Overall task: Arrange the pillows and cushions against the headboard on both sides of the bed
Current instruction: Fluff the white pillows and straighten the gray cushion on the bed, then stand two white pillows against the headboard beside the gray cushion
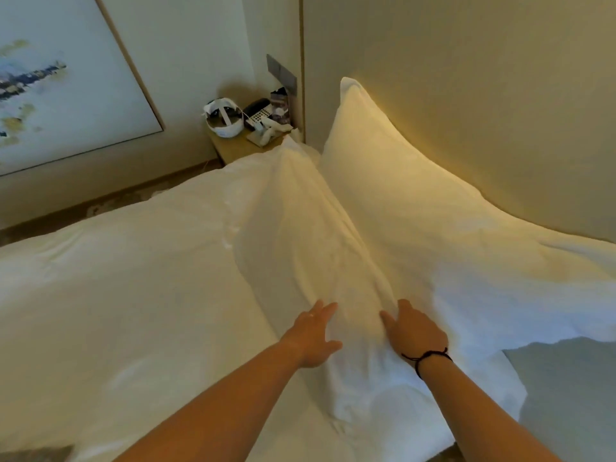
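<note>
Two white pillows lie at the head of the bed. The rear pillow (393,181) leans against the beige headboard (466,95). The front pillow (310,241) stands on edge just in front of it, running away from me. My left hand (315,335) lies flat on the front pillow's near left side, fingers spread. My right hand (415,331), with a dark cord at its wrist, presses into the crease between the two pillows; its fingertips are sunk in the fabric.
White duvet (116,295) covers the bed to the left. A wooden nightstand (233,148) at the far corner carries a white bowl-like object, a phone and small items. A framed picture (66,78) hangs on the left wall. A grey surface (566,395) shows at the lower right.
</note>
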